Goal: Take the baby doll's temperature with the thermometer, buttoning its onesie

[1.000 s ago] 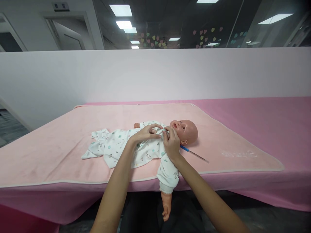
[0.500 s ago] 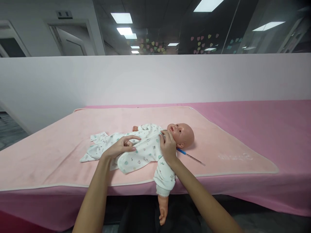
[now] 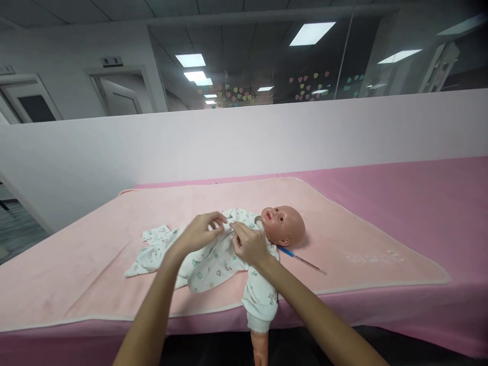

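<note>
A baby doll (image 3: 286, 224) lies on its back, head to the right, in a white printed baby outfit (image 3: 213, 274). Its near arm (image 3: 261, 340) hangs over the table's front edge. Over the doll's chest, my left hand (image 3: 204, 233) has thumb and fingers curled together at the outfit's front; the cloth between them is partly hidden. Close beside it, my right hand (image 3: 250, 245) pinches the same front, which looks slightly raised. The outfit's front flap hangs loose toward me, and its legs lie flat to the left.
Beneath the doll is a peach blanket (image 3: 114, 239) with a pale edge, spread on a pink table cover (image 3: 419, 203). A thin blue-ended stick (image 3: 303, 260) lies near the doll's head. A white partition (image 3: 244, 142) rises behind the table.
My right hand has moved left from the doll's neck to its chest. My left hand has come up and right, so both now meet at the outfit's front. The view has tilted upward.
</note>
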`<state>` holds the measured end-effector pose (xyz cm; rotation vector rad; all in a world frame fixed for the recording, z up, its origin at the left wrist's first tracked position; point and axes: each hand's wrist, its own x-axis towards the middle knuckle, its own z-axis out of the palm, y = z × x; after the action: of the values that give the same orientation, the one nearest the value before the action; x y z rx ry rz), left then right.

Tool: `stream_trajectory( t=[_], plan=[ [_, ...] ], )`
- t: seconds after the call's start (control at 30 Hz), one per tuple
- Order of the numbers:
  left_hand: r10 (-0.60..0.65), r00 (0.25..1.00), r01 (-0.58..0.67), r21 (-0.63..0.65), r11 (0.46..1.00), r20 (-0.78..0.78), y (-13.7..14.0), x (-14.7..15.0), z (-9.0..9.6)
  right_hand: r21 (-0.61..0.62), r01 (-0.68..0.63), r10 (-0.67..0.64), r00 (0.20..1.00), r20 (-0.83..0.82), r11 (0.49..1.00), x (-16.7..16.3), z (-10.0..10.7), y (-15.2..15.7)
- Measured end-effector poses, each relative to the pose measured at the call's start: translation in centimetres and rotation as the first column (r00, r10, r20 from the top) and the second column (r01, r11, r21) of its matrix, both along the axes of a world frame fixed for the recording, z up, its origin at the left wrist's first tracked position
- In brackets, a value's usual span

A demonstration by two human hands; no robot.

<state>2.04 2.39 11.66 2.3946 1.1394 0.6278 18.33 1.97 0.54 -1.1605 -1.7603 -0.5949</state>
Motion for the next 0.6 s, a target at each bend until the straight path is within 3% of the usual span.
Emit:
stream_trajectory(
  t=[0.07,0.17,0.37,0.6],
  plan=[
    [-0.102,0.992,0.106,-0.057,0.993,0.070,1.3,2.6,-1.0,-0.039,0.022,-0.023,1.000,-0.015,0.999,-0.3,0.1,0.2],
    [-0.102,0.981,0.134,-0.196,0.971,0.162,3.4,4.2,-3.0,-0.045,0.042,-0.045,0.997,-0.069,0.998,-0.2,0.0,0.3],
    [-0.103,0.943,0.246,-0.454,0.856,0.316,4.8,2.2,-5.0,-0.074,-0.059,0.043,0.978,-0.206,0.996,0.3,-0.1,0.0],
    [-0.162,0.949,0.279,-0.486,0.828,0.270,4.3,1.6,-5.0,-0.078,-0.139,0.116,0.961,-0.252,0.987,0.7,0.0,-0.4]
  ],
)
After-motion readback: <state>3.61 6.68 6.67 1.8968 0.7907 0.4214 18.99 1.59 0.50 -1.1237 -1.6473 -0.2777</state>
